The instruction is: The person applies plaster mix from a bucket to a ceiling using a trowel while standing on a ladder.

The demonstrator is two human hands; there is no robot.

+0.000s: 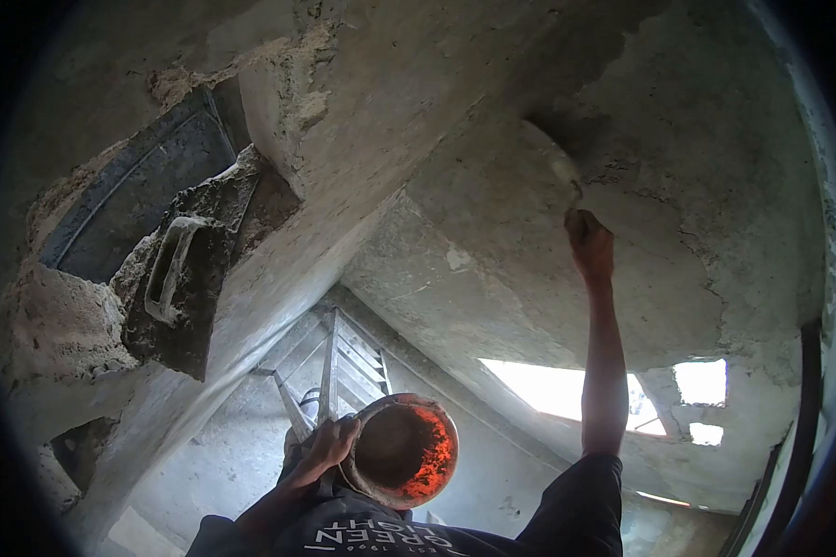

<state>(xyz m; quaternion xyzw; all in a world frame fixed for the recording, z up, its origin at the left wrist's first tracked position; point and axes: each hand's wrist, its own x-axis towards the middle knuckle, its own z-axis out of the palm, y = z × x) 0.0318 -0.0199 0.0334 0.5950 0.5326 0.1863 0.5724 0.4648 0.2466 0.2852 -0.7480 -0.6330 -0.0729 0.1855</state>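
Rough grey wall (659, 269) stretched behind the trowel (553, 156); the right hand (590, 243) closed round its handle, blade beyond the fist. The left hand (333, 444) clasped the bowl (437, 447) at its left edge.

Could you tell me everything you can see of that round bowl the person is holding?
The bowl is round and deep, perhaps plastic. Grey-brown residue coats much of its inside, with bright orange showing through along one side. Its open mouth faces the camera; whether any loose material lies at the bottom is hard to tell. The left hand grips its rim, holding it before the dark shirt.
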